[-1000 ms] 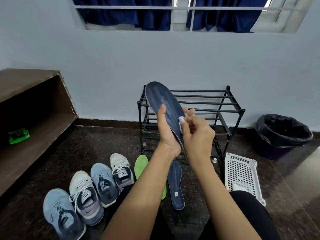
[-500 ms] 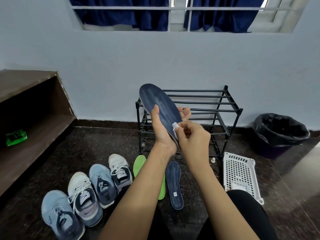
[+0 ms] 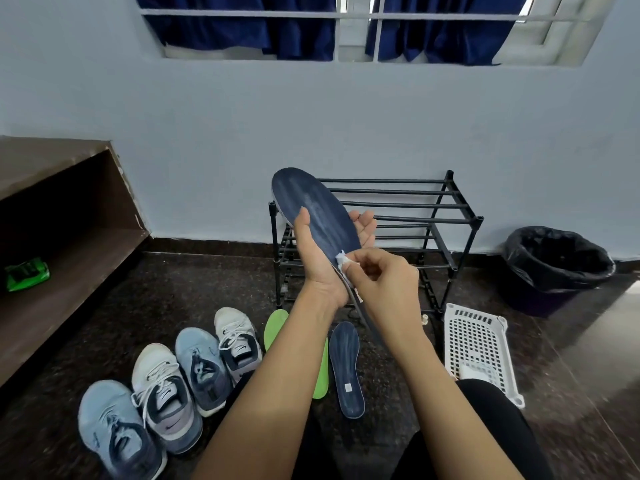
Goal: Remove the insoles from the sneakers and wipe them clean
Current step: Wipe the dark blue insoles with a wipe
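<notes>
Raised in front of the chest, the left hand (image 3: 318, 268) holds a dark blue insole (image 3: 318, 209) tilted upward, thumb flat along its face, fingers curled behind. The right hand (image 3: 384, 275), wrist bent, pinches a small white wipe (image 3: 343, 262) against the insole's lower half. Four sneakers (image 3: 166, 386) line the floor below.

A black metal rack (image 3: 398, 206) stands at centre against the pale wall. To its right sits a bin (image 3: 557, 268) with a black liner, and a white perforated basket (image 3: 478, 337) lies below it. At left, a brown wooden shelf (image 3: 69, 258) holds a green object (image 3: 26, 273). Blue curtains (image 3: 242, 32) hang along the top.
</notes>
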`<state>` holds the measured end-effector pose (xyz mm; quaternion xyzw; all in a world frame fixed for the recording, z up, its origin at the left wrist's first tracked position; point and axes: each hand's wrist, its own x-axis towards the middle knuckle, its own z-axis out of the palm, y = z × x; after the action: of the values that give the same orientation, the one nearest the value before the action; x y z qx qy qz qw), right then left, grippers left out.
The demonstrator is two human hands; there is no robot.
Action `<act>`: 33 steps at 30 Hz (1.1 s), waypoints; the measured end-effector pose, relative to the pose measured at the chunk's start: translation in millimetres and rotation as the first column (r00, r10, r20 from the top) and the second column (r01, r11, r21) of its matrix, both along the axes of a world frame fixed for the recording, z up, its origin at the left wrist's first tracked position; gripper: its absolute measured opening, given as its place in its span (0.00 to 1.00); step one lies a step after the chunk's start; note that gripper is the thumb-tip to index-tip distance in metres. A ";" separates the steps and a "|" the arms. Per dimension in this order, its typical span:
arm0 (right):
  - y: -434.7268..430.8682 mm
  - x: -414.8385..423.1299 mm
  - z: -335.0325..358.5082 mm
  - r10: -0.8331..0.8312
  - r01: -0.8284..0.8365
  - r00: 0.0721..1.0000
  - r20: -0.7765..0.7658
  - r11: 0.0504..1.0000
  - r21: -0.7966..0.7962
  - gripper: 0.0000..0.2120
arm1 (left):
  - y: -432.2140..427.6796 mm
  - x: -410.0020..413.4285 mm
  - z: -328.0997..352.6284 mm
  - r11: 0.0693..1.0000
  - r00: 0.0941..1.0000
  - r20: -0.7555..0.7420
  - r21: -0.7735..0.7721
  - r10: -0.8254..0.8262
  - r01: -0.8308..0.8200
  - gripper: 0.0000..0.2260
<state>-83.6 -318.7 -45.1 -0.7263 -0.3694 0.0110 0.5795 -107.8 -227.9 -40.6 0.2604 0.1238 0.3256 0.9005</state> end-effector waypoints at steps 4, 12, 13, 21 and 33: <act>13.2 6.7 -7.1 -0.111 0.109 0.991 0.073 0.993 0.034 0.06 | -5.3 -0.7 0.7 0.999 0.999 -0.033 0.042 -0.006 0.008 0.29; 10.0 10.8 -3.6 -0.196 0.190 0.959 0.205 0.980 0.052 0.02 | -17.4 -1.9 0.0 0.993 0.994 -0.059 0.073 -0.088 0.092 0.32; 5.7 10.0 -0.7 -0.125 0.125 0.982 0.140 0.992 0.007 0.03 | -14.4 -2.4 0.3 0.994 0.995 -0.052 0.057 -0.088 0.091 0.31; -2.7 3.4 1.7 0.033 -0.033 0.998 -0.055 0.999 -0.009 0.03 | -3.4 1.8 0.9 1.000 1.000 -0.001 0.002 -0.026 0.026 0.30; 5.3 17.2 -1.2 -0.163 0.167 0.962 0.219 0.986 0.001 0.02 | -16.0 4.6 -1.5 0.992 0.992 -0.062 0.054 -0.107 0.111 0.29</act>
<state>-66.4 -313.4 -46.2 -0.7562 -0.3691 -0.1139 0.5281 -103.3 -243.9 -42.1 0.3021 0.1265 0.2714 0.9050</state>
